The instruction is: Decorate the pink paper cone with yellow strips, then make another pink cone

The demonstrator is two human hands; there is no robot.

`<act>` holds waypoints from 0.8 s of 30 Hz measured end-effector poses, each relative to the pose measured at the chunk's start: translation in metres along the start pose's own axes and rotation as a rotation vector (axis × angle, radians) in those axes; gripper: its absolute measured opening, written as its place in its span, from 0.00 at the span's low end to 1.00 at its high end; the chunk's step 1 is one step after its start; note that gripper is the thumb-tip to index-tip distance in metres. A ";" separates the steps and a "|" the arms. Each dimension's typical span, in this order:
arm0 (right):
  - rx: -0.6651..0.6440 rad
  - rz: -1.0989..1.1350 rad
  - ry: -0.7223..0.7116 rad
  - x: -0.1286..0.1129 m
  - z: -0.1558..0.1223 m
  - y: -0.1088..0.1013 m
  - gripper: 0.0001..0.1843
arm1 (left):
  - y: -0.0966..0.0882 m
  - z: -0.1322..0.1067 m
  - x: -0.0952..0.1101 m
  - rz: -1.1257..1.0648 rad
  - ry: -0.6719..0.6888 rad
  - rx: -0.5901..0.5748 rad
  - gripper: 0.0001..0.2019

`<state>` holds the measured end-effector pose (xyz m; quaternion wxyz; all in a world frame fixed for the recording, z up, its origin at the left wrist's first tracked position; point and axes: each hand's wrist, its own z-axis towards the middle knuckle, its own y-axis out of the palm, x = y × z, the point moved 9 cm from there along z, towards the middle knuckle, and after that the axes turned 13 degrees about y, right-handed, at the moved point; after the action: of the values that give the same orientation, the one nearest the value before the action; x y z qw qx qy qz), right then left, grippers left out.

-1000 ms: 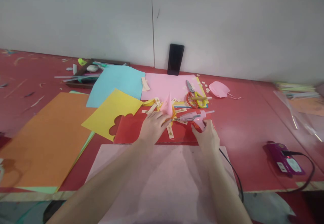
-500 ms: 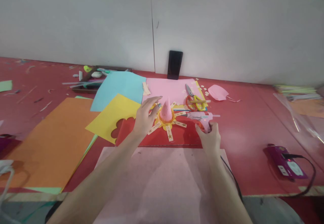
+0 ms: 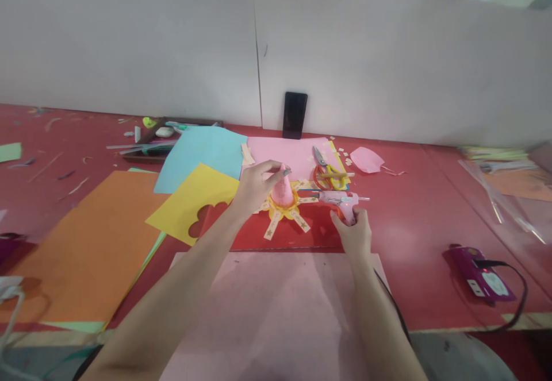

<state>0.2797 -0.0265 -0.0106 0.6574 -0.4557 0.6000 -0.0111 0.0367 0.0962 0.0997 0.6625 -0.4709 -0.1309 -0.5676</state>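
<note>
A small pink paper cone (image 3: 282,190) stands on a yellow flower base with star-printed strips (image 3: 288,214), on a red sheet (image 3: 302,234). My left hand (image 3: 254,187) reaches from the left and pinches the cone near its tip. My right hand (image 3: 354,233) grips the handle of a pink glue gun (image 3: 340,200), whose nozzle points left at the cone's base. A black cord runs back from the gun along my right arm.
Orange-and-yellow scissors (image 3: 328,173) lie behind the gun on a pink sheet (image 3: 284,151). Blue (image 3: 198,150), yellow (image 3: 190,203) and orange (image 3: 81,237) sheets lie left. A black phone (image 3: 295,115) leans on the wall. A purple power strip (image 3: 478,274) sits right. A pale pink sheet (image 3: 276,312) lies nearest.
My left hand lifted off the cone, then came back and pinched it near the tip. The strips around the base now show. The glue gun stayed in my right hand.
</note>
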 end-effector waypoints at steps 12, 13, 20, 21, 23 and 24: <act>-0.002 0.101 0.009 0.003 0.003 -0.001 0.24 | -0.012 0.002 0.015 0.169 0.059 0.085 0.10; -0.005 0.103 0.012 0.003 0.003 -0.001 0.24 | -0.011 0.002 0.017 0.180 0.074 0.081 0.10; -0.008 0.073 0.018 0.001 0.002 -0.001 0.24 | 0.001 -0.005 0.016 0.294 0.141 0.049 0.08; -0.009 0.071 0.022 0.001 0.002 -0.001 0.24 | 0.003 -0.007 0.015 0.294 0.142 0.046 0.08; -0.011 0.071 0.026 0.002 0.002 -0.001 0.24 | 0.003 -0.009 0.013 0.280 0.142 0.045 0.08; -0.012 0.069 0.027 0.002 0.002 0.000 0.24 | 0.002 -0.011 0.013 0.267 0.143 0.050 0.08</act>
<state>0.2820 -0.0264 -0.0121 0.6466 -0.4385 0.6242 0.0088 0.0390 0.0793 0.1019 0.7512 -0.4259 -0.0339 -0.5031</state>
